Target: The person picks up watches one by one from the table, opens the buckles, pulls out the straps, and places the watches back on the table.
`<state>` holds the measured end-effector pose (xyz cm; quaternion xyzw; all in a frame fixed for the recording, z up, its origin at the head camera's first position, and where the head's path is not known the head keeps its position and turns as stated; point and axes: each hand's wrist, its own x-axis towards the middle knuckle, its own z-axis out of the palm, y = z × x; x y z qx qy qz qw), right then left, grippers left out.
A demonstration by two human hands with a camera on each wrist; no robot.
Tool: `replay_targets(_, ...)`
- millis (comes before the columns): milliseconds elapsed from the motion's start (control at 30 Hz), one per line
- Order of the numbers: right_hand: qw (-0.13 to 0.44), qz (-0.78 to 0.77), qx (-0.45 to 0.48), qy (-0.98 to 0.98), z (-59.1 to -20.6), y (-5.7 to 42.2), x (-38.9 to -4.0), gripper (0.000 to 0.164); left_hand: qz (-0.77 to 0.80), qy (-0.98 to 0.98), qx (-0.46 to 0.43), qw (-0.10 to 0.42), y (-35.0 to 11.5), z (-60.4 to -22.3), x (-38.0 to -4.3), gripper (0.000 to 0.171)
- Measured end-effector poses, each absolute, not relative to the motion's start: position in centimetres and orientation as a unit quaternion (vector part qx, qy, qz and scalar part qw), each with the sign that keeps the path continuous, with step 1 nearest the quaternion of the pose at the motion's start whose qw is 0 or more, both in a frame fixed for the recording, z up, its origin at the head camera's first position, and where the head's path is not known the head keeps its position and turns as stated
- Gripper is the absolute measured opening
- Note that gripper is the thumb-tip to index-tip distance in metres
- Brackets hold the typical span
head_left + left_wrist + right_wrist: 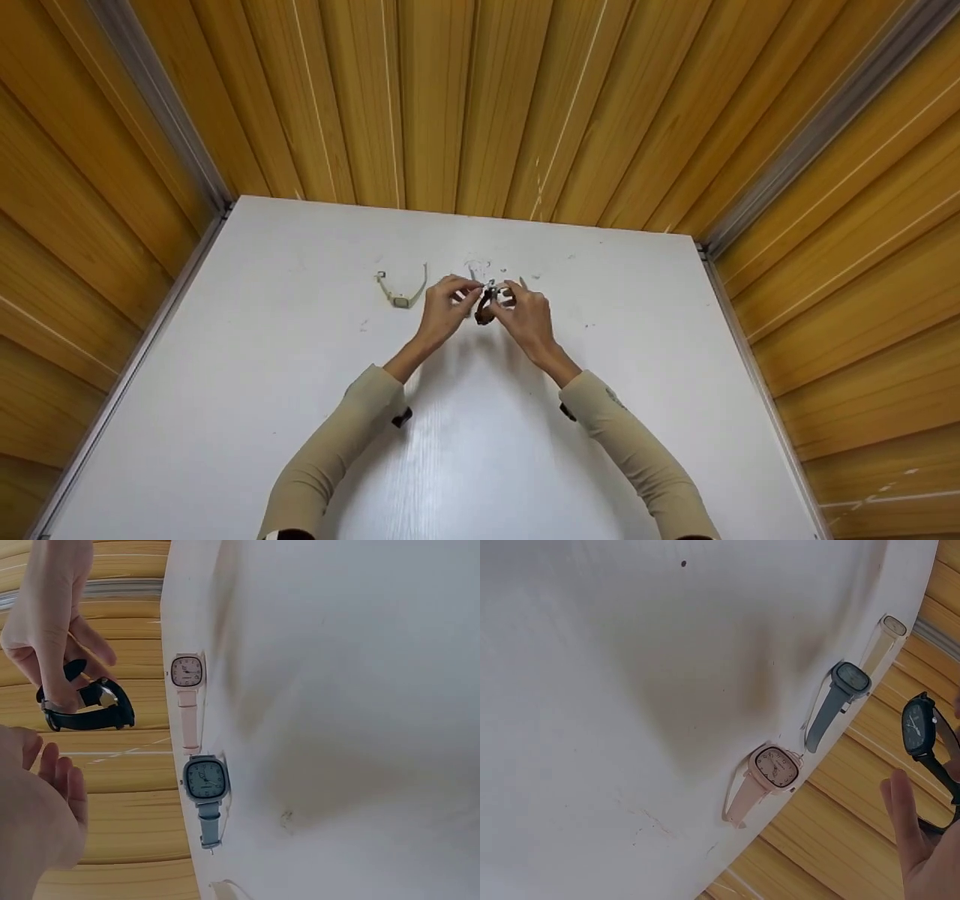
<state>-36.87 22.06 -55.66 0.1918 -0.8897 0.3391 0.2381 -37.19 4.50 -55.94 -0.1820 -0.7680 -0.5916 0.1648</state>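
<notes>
A black wristwatch [485, 309] is held up between the two hands above the far part of the table. My right hand [527, 315] grips its strap, fingers bent around it, as the left wrist view also shows. From the other side my left hand [448, 304] brings thumb and forefinger together at the strap's end; the exact contact is partly hidden. The dial [915, 725] faces the right wrist camera, and the strap [90, 720] hangs in a loop.
A cream watch [401, 301] lies left of the hands on the white table [300, 420]. Beyond the hands lie a blue-grey watch [205, 778] and a pink watch [187, 671], both near the table's far edge. Wood-patterned walls [435, 105] enclose the table.
</notes>
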Motion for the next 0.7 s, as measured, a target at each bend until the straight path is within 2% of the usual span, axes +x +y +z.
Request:
replay_targets(100,0.245,0.312,0.197,-0.897,-55.7,22.0,-36.9,0.014,-0.553,-0.792,-0.188,0.175,4.5,-55.2,-37.4,0.008)
replay_targets(333,0.268,0.254,0.191,-0.909,-55.7,22.0,-36.8,0.033,-0.482,-0.838,-0.208,0.151,4.4,-54.4,-37.6,0.009)
replay_targets(567,0.284,0.219,0.207,-0.910,-55.6,21.9,-36.5,0.033,-0.441,-0.855,-0.229,0.148,4.3,-54.1,-37.9,0.009)
replay_targets(700,0.291,0.208,0.216,-0.908,-55.6,21.9,-36.5,0.033,-0.395,-0.871,-0.240,0.167,4.4,-54.0,-37.8,0.008)
